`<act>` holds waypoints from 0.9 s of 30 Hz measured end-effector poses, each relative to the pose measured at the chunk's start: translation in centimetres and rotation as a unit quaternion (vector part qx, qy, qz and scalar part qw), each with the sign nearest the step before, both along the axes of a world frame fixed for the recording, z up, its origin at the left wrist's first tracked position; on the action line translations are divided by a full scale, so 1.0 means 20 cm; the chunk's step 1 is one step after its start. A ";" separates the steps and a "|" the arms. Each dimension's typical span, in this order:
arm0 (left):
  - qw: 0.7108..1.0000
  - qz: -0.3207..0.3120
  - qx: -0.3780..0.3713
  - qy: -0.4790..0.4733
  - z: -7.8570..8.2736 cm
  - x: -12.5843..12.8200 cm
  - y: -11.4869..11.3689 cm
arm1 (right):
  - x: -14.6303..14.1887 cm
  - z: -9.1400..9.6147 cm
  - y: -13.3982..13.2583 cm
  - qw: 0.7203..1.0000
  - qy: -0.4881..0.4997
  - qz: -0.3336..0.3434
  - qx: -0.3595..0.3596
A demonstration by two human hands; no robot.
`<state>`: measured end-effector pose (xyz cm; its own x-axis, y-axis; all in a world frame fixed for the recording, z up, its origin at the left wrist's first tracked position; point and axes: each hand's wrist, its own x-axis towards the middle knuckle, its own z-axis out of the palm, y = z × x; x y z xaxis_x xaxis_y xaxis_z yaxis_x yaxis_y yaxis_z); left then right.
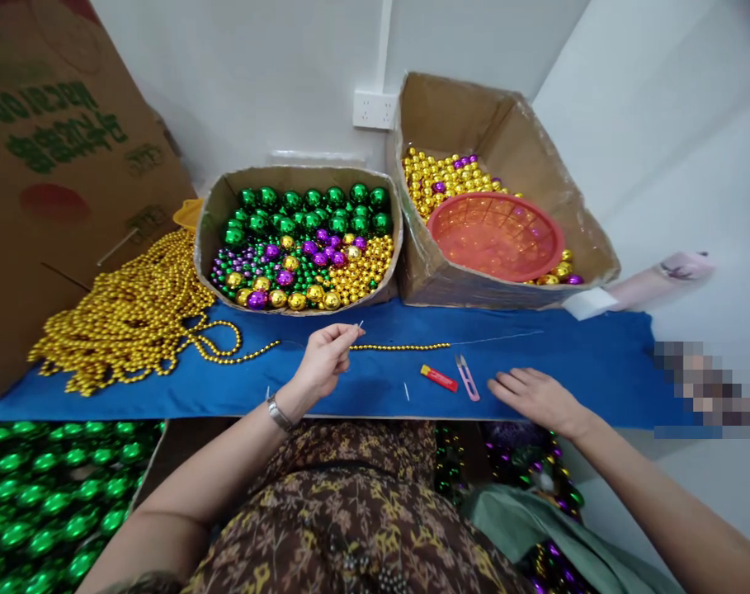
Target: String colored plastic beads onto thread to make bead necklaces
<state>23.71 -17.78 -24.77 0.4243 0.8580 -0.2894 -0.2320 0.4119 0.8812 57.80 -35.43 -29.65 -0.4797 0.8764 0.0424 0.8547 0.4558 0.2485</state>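
Note:
My left hand (pixel 330 356) is closed in a pinch above the blue cloth, with a thin white stick (pixel 360 326) poking out of the fingertips. From beside that hand a short strand of gold beads (pixel 405 347) runs right and ends in a bare thread (pixel 498 338). Whether the fingers also touch the strand I cannot tell. My right hand (pixel 529 394) rests on the cloth at the right, fingers stretched out, holding nothing. Close to it lie pink thread snips (pixel 467 379) and a red lighter (pixel 439 378). Another small white stick (pixel 406 392) lies left of the lighter.
Gold bead strands (pixel 133 309) are heaped at the left of the blue cloth (pixel 362 392). Behind stands a carton (pixel 202 247) of green, purple and gold beads. A taller carton (pixel 461 289) holds more beads and a red basket (pixel 504 198). Green beads (pixel 58 495) lie below the table edge.

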 end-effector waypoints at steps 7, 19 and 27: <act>0.998 0.026 0.059 0.027 0.00 0.03 -0.06 | -0.72 0.19 0.16 0.913 0.360 -0.169 0.090; 0.985 0.032 0.153 0.079 -0.03 0.00 -0.09 | -0.91 0.24 0.28 0.863 0.471 -0.144 0.109; 0.980 0.027 0.176 0.085 -0.05 -0.01 -0.09 | -0.91 0.24 0.28 0.863 0.472 -0.139 0.113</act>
<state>23.52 -19.59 -25.81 0.3479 0.9369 -0.0330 -0.0831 0.0659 0.9944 39.51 -29.75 -24.95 0.0894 0.8705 0.4839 0.7935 0.2313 -0.5628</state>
